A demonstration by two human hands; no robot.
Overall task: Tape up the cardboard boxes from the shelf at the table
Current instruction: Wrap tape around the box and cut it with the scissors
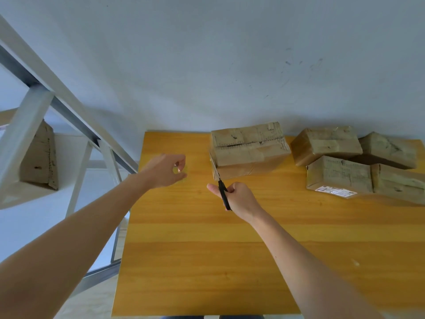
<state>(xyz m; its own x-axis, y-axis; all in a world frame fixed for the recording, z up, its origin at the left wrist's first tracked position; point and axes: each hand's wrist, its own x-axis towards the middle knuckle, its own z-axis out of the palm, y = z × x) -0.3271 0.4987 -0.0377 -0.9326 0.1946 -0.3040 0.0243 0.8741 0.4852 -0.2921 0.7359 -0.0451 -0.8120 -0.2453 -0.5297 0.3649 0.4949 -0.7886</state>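
Probably light and stiff, the worn brown cardboard box [250, 150] suits steadying from its top; the right hand [240, 199] grips black-handled scissors [222, 191], and the left hand [164, 171] pinches what looks like clear tape [181, 170].

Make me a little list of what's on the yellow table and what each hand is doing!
Table: yellow wooden table
Left hand: pinches something see-through, probably clear tape
Right hand: grips black-handled scissors, blades at the single box's left end
Single box: brown taped cardboard box, by the wall
Pile: four brown cardboard boxes, heaped at right
Shelf: white metal shelf, holding one more cardboard box
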